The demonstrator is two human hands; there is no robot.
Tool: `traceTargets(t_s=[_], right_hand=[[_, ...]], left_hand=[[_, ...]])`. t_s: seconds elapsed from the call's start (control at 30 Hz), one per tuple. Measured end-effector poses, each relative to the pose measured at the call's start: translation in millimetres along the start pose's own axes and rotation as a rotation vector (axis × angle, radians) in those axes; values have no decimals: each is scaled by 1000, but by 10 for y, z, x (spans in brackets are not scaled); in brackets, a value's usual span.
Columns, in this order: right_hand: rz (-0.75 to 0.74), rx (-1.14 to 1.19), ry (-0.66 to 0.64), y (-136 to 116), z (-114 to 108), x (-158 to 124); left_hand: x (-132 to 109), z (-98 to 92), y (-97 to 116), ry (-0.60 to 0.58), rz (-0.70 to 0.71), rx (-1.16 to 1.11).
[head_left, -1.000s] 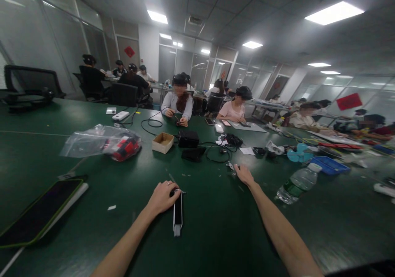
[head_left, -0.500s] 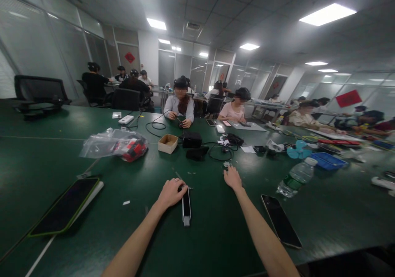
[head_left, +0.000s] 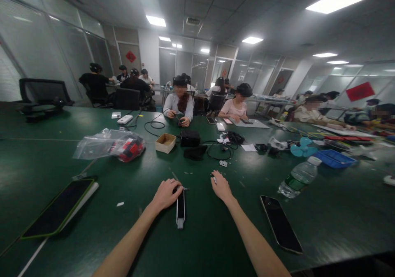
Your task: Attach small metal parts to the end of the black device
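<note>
My left hand (head_left: 167, 193) rests on the green table (head_left: 197, 244), its fingers closed over the far end of a narrow black and white device (head_left: 180, 209) that points toward me. My right hand (head_left: 221, 185) is to the right of it, fingers bent, with a small whitish piece (head_left: 214, 179) at the fingertips. Beyond my right hand lies another small white piece (head_left: 223, 163). Thin clear bits are scattered between and beyond the hands.
A phone (head_left: 280, 223) and a water bottle (head_left: 299, 177) are at the right, a green-edged phone (head_left: 60, 207) at the left. Farther back are a plastic bag (head_left: 108, 144), an open box (head_left: 166, 143), a black box (head_left: 189, 138) and a blue tray (head_left: 335, 159). People sit across the table.
My right hand has drawn back toward me and left, away from the white piece on the table, with a small whitish piece now at its fingertips. My left hand stays at the narrow device.
</note>
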State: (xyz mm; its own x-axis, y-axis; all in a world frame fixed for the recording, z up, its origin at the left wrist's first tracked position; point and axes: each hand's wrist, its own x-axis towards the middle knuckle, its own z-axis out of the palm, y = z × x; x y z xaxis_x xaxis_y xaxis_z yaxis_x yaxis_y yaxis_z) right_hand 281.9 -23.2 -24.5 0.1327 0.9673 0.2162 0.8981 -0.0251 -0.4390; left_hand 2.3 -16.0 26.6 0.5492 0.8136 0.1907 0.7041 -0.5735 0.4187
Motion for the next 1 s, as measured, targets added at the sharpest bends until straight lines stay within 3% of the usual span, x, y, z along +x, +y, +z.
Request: traceTargets(t_s=[0.17,0.3,0.7,1.0], right_hand=[[-163,145,-71,-348,40,-92],[-284,235,-91,-468,45,-99],[-308,372,51,-448,-76,-90],[-199,64,89,-453,9,-122]], left_hand=[[6,31,-18,5,1,4],[4,49,-26,20,7,20],[-27,6,-3,13,4,-3],[-80,-37,55,21,-14,-23]])
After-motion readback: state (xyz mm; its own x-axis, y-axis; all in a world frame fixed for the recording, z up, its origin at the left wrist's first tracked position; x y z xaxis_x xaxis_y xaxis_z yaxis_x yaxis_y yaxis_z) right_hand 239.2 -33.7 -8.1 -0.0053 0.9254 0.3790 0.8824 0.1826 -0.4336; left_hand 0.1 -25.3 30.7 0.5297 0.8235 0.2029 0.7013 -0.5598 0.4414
